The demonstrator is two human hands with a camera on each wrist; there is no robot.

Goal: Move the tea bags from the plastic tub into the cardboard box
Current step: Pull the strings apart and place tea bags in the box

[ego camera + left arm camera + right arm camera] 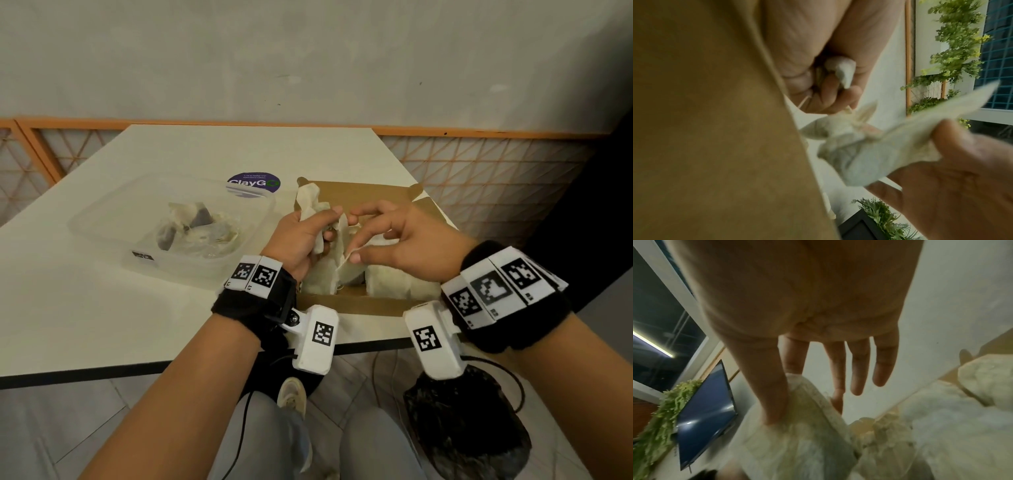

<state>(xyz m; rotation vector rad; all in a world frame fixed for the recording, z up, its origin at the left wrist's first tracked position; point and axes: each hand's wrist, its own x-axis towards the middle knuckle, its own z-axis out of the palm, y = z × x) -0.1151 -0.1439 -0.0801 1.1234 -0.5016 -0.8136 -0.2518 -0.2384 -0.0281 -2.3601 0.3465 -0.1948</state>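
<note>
A clear plastic tub (102, 219) on the white table's left holds several tea bags (191, 226). To its right stands the open cardboard box (352, 305) with pale tea bags (397, 284) lying inside. Above the box my left hand (325, 226) grips a bunch of tea bags (310, 202); in the left wrist view its fingers curl round a crumpled bag (840, 71). My right hand (354, 240) pinches one tea bag (346, 263) between thumb and index finger, the other fingers spread. The right wrist view shows that pinched bag (797, 426) hanging over the box.
A purple round sticker (253, 184) lies on the table behind the tub. The table's front edge (102, 373) runs just under my wrists. A black bag (469, 428) sits on the floor at the right. An orange lattice rail (479, 171) lines the wall behind.
</note>
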